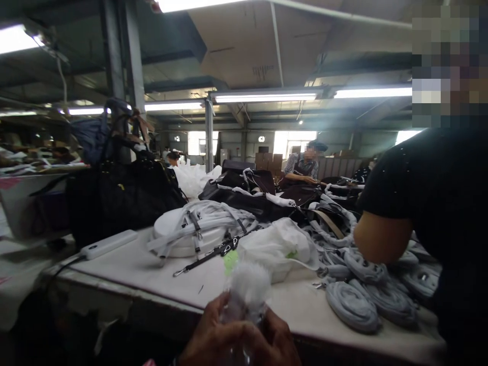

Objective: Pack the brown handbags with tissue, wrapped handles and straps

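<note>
At the table's near edge, a fluffy white pompom-like thing (249, 284) in what looks like clear plastic is held upright between my hands. My left hand (213, 330) is closed round its lower left side. Closed on the lower right side is my right hand (276, 338). The thumbs come close together over the front, and the lower end is partly hidden by the fingers. Just beyond lie a translucent white plastic bag (276, 246) with bright green bits and a black strap with metal clips (208, 256).
Wrapped grey strap coils (353, 307) cover the table's right side, beside a person in a black shirt (427, 203). White-wrapped straps (202, 226) and dark bags (244, 193) lie farther back. A white power strip (109, 244) and a large black bag (125, 198) are at left.
</note>
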A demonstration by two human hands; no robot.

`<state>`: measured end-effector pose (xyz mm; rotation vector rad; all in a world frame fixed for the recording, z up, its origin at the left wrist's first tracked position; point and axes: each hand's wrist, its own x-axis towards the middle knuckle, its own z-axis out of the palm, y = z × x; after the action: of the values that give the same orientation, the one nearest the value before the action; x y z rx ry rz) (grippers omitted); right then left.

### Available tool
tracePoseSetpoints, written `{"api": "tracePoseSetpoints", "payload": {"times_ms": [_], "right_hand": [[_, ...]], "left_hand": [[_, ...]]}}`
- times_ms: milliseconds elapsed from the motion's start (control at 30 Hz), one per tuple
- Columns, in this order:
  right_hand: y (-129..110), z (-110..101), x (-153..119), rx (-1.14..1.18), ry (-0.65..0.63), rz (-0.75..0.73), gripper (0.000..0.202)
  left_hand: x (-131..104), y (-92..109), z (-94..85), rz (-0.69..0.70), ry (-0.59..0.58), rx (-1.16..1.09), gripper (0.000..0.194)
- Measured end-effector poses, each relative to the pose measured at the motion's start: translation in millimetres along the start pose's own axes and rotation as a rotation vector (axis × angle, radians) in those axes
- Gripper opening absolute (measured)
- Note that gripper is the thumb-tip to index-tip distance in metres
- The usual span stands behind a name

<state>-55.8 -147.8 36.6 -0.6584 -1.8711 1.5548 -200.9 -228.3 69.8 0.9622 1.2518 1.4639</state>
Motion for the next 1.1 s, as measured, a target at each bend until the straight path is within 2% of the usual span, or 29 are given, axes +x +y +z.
{"api": "tracePoseSetpoints", "payload": {"times_ms": [67,167,300,367,533,633,733,867,933,1000,1100], "right_hand": [[-8,2,39,0.045,-0.002,-0.016,0.045],[-17,6,85,0.148,-0.073,-0.046,0.056],[-23,12,118,0.180,-0.194,-0.128,0.057],[-26,13,127,0.216,-0.198,-0.151,0.056],[-47,8,153,0.403,-0.117,-0.237,0.068],[-70,4,173,0.458,-0.116,-0.320,0.079],[-89,2,192,0.475,-0.132,-0.372,0.080],[-91,3,203,0.490,-0.143,-0.369,0.072],[-83,3,200,0.446,-0.137,-0.332,0.067],[-74,-1,194,0.390,-0.199,-0.288,0.064],[-69,-16,189,0.292,-0.255,-0.299,0.068]], "left_hand": [[24,15,-5.9,0.041,0.063,-0.131,0.047],[53,31,-25.2,0.084,0.110,-0.106,0.049],[72,33,-58.7,0.163,0.216,0.038,0.054],[77,29,-69.5,0.213,0.242,0.060,0.056],[90,26,-72.8,0.287,0.117,0.005,0.059],[106,40,-70.4,0.336,0.101,-0.004,0.057],[126,57,-72.0,0.376,0.125,0.057,0.051],[143,62,-78.0,0.419,0.080,0.060,0.048],[142,54,-80.6,0.372,0.047,0.076,0.050],[137,43,-82.0,0.307,0.025,0.121,0.051],[127,29,-81.0,0.244,0.000,0.179,0.052]]}}
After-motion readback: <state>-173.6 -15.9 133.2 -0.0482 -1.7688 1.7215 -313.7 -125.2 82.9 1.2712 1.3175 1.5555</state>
